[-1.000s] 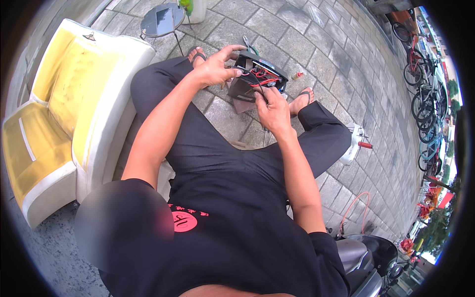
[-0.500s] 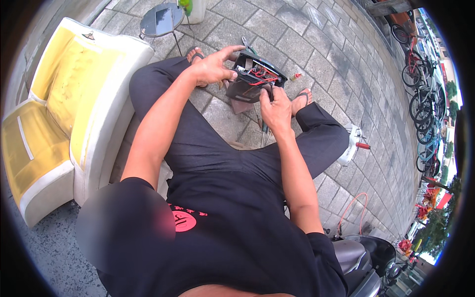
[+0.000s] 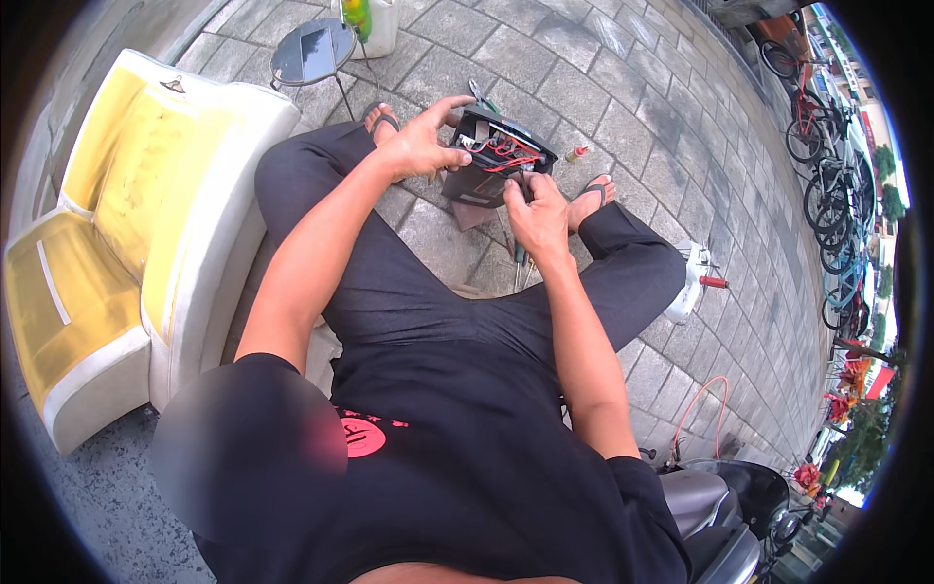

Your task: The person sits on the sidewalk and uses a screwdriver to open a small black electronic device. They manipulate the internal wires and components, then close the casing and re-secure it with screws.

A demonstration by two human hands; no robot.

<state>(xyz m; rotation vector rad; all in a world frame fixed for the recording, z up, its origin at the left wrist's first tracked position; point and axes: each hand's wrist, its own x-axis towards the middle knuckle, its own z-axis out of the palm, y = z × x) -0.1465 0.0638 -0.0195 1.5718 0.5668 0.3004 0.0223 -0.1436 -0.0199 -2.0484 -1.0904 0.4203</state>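
Note:
An open-topped black box (image 3: 477, 190) with red wires (image 3: 518, 153) inside sits between my lower legs, tilted so its inside shows. My left hand (image 3: 420, 146) grips its left end, thumb on the near side and fingers at the far side. At the near right rim, my right hand (image 3: 538, 216) is closed, thumb and finger pinched close to the wires; whatever is between them is too small to make out. A brownish block (image 3: 471, 216) shows below the box. Just left of my right wrist are thin tools (image 3: 520, 255) on the paving.
A small bottle with a red tip (image 3: 578, 153) stands right of the box. Left are a yellow-and-white padded seat (image 3: 185, 185) and a round dark-topped stool (image 3: 307, 56). A red-handled tool (image 3: 715, 283) lies right of my knee. A scooter (image 3: 735, 496) and bicycles (image 3: 827, 209) are further right.
The box and both hands have shifted slightly left in view. My right hand's fingers have moved a little along the near rim. The left hand keeps its grip.

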